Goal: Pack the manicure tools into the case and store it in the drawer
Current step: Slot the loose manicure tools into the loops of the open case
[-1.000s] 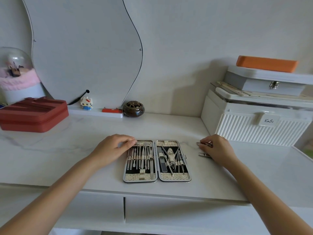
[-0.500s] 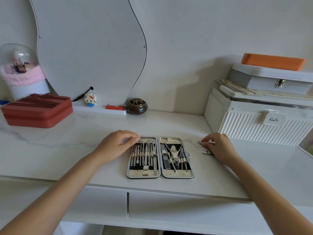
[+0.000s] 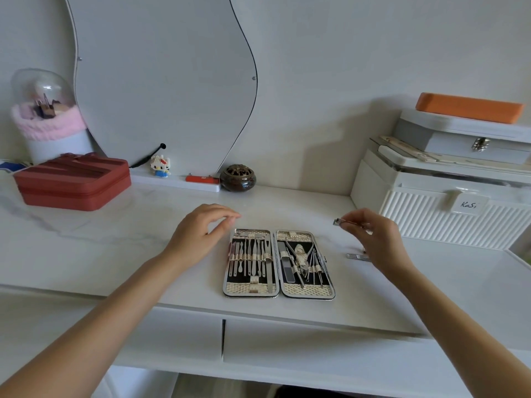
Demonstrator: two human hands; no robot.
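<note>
1 open case [image 3: 278,265] — 2 loose clippers [image 3: 349,223] — 2 drawers [image 3: 301,343].

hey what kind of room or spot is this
Most likely a dressing table in a bedroom: a wavy mirror leans on the wall, white cosmetic storage boxes are stacked at the right, and an open manicure case lies on the white tabletop.

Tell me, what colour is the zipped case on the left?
Dull red zipped case, clearest in the head view.
</note>
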